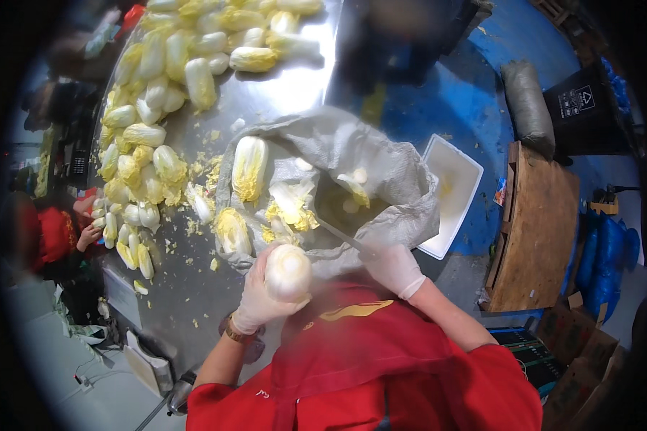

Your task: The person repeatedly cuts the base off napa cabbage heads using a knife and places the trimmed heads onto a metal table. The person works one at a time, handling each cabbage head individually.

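Observation:
In my gloved left hand [255, 302] is a napa cabbage [289, 273], its pale root end turned up and the fingers wrapped round its side. My gloved right hand [395, 271] is closed on a knife [343, 235]; the handle is hidden in the fist, and the narrow blade points up and left over an opened grey woven sack [402, 208]. Whole cabbages [249, 169] and loose yellow leaves [292, 208] lie on the sack's left side. Leaf pieces and pale round cut ends [359, 175] rest in its hollow.
A big pile of napa cabbages [201, 82] covers the far left of the metal table [194, 287], with scraps around it. Right of the sack stands a white foam box [453, 194]. Farther right is a wooden pallet [539, 230]. A co-worker's hand [88, 235] shows at the left.

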Available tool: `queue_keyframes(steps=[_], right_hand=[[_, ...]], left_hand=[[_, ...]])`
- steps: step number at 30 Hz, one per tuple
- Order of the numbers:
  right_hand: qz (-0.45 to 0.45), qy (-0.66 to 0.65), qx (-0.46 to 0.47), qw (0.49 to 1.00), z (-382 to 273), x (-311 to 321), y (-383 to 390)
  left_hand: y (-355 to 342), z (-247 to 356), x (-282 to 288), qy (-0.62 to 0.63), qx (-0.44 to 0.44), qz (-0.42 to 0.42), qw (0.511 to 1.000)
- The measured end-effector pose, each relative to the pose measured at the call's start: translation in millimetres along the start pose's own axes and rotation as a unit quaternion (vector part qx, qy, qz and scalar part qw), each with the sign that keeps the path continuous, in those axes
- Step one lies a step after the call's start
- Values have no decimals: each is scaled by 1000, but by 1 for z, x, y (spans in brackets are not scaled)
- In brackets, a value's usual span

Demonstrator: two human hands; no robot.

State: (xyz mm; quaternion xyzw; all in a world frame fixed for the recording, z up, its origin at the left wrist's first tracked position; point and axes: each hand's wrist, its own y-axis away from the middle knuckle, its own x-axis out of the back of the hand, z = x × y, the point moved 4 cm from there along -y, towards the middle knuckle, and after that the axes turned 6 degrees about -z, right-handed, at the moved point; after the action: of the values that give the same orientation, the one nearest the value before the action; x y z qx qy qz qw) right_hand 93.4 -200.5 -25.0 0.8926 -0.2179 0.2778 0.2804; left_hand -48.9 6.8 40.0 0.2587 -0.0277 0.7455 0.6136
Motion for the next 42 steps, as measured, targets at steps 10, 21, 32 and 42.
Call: queue_keyframes(steps=[10, 21, 32, 42], right_hand=[[90, -304, 37, 948, -60, 22, -37], [129, -390, 60, 910, -48, 34, -56], [178, -338, -21, 924, 1, 27, -83], [-39, -458, 35, 888, -45, 21, -75]], left_hand=[[-48, 13, -41, -53, -44, 123, 990], [-73, 11, -45, 289, -85, 117, 946], [-66, -28, -32, 504, -50, 123, 854], [-85, -19, -40, 280, -27, 172, 944]])
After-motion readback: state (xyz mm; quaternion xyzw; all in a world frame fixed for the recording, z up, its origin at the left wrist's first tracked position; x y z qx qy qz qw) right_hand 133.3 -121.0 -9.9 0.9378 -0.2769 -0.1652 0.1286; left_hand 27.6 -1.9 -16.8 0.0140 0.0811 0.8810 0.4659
